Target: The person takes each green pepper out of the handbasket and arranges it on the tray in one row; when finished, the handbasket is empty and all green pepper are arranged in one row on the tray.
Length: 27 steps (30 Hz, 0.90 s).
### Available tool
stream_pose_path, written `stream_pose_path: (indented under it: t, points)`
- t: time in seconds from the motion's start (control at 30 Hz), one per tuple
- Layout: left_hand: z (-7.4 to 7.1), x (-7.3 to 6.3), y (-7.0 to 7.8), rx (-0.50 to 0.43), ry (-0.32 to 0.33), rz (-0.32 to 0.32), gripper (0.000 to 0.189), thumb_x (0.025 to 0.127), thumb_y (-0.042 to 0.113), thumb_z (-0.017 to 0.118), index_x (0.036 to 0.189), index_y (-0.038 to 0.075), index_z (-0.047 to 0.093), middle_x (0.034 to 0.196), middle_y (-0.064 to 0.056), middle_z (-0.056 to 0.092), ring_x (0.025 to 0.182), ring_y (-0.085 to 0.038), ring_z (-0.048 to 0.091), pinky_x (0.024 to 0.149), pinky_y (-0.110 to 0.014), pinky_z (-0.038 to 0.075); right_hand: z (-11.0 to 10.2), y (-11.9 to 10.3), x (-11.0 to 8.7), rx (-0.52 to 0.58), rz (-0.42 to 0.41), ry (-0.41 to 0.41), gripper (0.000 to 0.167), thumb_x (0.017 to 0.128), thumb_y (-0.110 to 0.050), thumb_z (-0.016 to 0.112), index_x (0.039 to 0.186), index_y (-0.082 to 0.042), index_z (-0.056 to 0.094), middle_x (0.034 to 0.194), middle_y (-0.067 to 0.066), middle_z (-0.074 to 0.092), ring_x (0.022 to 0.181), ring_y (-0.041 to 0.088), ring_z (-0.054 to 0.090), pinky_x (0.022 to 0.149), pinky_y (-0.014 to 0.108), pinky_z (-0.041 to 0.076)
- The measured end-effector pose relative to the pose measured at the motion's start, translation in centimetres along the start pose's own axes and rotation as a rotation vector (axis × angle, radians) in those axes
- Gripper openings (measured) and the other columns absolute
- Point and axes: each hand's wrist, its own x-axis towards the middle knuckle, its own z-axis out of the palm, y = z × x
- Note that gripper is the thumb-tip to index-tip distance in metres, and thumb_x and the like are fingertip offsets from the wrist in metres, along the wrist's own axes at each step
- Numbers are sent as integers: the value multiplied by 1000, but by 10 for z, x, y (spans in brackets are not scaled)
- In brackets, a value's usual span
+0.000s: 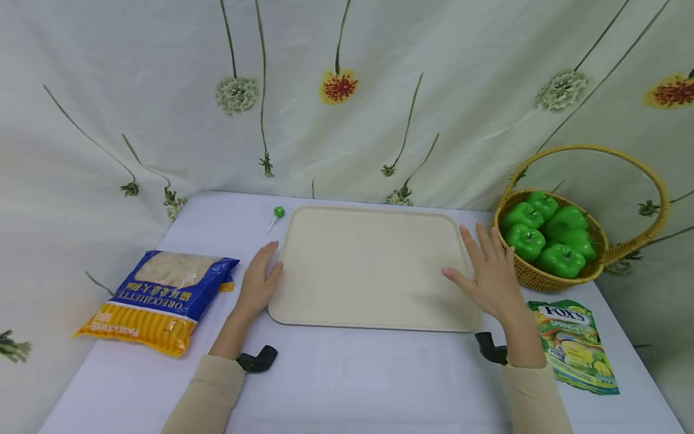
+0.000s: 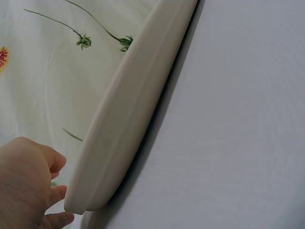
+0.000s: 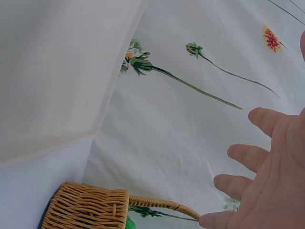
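Note:
A beige rectangular tray (image 1: 374, 268) lies on the white-covered table. My left hand (image 1: 261, 280) is at its left edge, fingers nearly straight and thumb toward the rim. From the left wrist, that hand (image 2: 26, 183) shows beside the tray's end (image 2: 124, 109), fingertips right at the rim. Over the tray's right edge my right hand (image 1: 490, 274) is held with fingers spread and nothing in it. The right wrist view shows the same hand (image 3: 271, 176) with its fingers apart. Just past its fingertips stands a wicker basket (image 1: 542, 280) filled with green bell peppers (image 1: 561, 260).
A blue and yellow bag of orecchiette pasta (image 1: 162, 295) lies at the left. Behind the left hand is a green lollipop (image 1: 279, 212). A green Fox's candy pouch (image 1: 577, 346) lies beside the right forearm. Flower-printed cloth (image 1: 303, 138) hangs behind the table.

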Motion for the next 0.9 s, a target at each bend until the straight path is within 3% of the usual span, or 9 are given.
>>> stream_pose_path:
  t: [0.27,0.57,0.73,0.9]
  points:
    - [8,1,-10,74,41,79,44,93,3,48,137,-6,50,144,-28,46,140,-51,29,115,-67,14,-15,-2,-9,66,-52,77,85,92,-57,55,158,-21,15,164,20,8,151,40,-4,108,80,3]
    - [7,0,-13,116,21,27,44,94,4,46,138,-3,50,144,-24,49,141,-49,28,117,-65,11,-24,1,-8,116,-103,186,83,93,-55,56,156,-11,25,163,21,13,150,44,3,111,76,6]
    - [8,0,-14,116,16,24,44,95,4,46,138,-3,49,144,-24,49,142,-48,27,117,-64,11,-31,14,-9,173,-56,289,83,91,-52,61,155,-10,27,162,21,17,147,49,12,110,75,13]
    - [9,0,-14,121,14,27,44,95,5,45,138,-3,49,144,-24,48,142,-47,27,117,-64,11,-40,36,-14,235,45,391,84,90,-50,65,153,-6,30,158,25,23,141,52,21,106,77,20]
